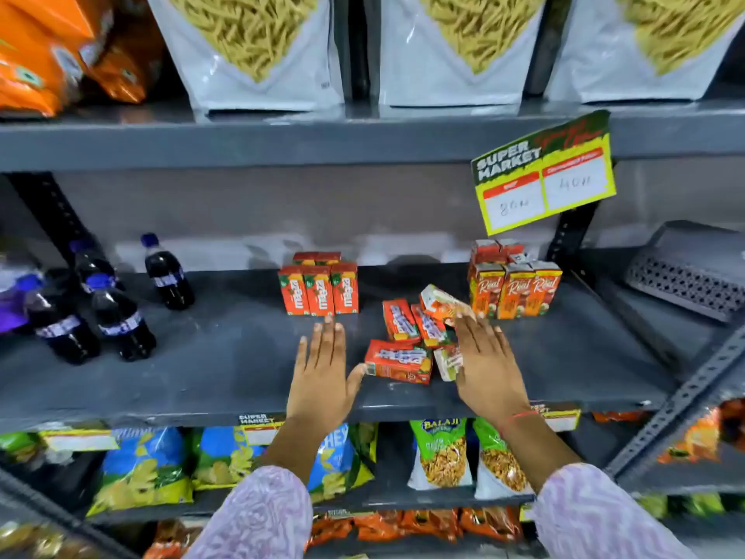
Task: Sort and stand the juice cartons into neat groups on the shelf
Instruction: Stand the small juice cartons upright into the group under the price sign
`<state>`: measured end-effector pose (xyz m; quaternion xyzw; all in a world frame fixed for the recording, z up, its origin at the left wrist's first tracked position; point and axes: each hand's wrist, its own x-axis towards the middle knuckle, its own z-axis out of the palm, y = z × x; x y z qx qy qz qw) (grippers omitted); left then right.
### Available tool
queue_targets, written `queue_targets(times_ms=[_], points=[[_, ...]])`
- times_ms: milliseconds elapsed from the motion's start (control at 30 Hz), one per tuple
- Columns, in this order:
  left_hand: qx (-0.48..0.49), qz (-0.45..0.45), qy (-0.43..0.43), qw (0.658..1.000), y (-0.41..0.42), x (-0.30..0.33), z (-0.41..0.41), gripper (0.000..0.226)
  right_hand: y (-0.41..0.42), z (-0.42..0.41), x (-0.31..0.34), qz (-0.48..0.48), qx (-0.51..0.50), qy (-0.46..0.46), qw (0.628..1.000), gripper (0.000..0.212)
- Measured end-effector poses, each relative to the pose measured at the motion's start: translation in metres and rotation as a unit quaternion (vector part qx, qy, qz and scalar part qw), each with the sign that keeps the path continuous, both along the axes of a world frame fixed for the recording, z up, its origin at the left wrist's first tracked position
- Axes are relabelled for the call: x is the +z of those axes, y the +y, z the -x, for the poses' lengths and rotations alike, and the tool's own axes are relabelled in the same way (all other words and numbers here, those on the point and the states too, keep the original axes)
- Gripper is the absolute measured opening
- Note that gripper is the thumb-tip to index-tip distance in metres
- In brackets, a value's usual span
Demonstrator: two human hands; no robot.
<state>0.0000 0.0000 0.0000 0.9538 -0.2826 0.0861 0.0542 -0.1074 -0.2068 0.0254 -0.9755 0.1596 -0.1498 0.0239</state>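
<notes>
- Reaching over the front lip of the grey shelf [201, 381], both hands hover flat and spread, palms down, neither pinching anything that I can see.
- The left hand [322, 373] has its fingers straight and slightly fanned, the thumb stuck out toward the loose pile; the thumb tip sits just beside, perhaps touching, the short end of the nearest fallen carton [397, 361].
- That carton lies flat, its long axis running crosswise between the two hands, so either hand could close on an end.
- The right hand [483, 357] is open too, covering a pale toppled carton [445, 361] at its thumb side; whether it presses on it I cannot tell.
- Just beyond the right fingertips, two more red cartons [415, 324] lie on their backs with long axes pointing away from the hands, and a tilted carton [441, 304] leans on top of them.
- By my reading the right hand is nearer the whole pile, the left nearer only the crosswise one.
- Farther off, straight ahead of the left fingertips, the standing Maaza group [318, 290] is upright in a row, with more behind.
- Beyond and outward of the right hand stands the Real group [514, 290], likewise upright.
- The coming move probably turns on lifting a fallen carton by its long sides and standing it with its matching group.
</notes>
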Motion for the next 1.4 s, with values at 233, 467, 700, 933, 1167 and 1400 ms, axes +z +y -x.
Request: queue_targets(times_ms=[233,467,700,933,1167,1400], points=[[0.076,-0.003,0.112,0.991,-0.014,-0.041,-0.017,0.061,-0.014,-0.016,-0.016,-0.034,0.028,0.042,0.998,0.065],[0.119,0.052,0.105,0.986,-0.033,-0.04,-0.016,0.056,-0.015,-0.018,-0.019,-0.027,0.03,0.028,0.999,0.063],[0.125,0.069,0.117,0.983,-0.033,-0.038,-0.017,0.055,-0.024,-0.015,-0.01,-0.015,0.04,0.072,0.996,0.06],[0.128,0.083,0.117,0.981,-0.032,-0.04,-0.018,0.054,-0.064,-0.014,0.02,-0.324,-0.133,-0.115,0.93,0.042],[0.131,0.085,0.116,0.981,-0.032,-0.042,-0.018,0.053,-0.099,-0.026,0.027,-0.445,-0.27,-0.27,0.81,0.042],[0.131,0.074,0.109,0.982,-0.032,-0.042,-0.018,0.053,-0.098,-0.026,0.006,-0.464,-0.277,-0.249,0.804,0.042]])
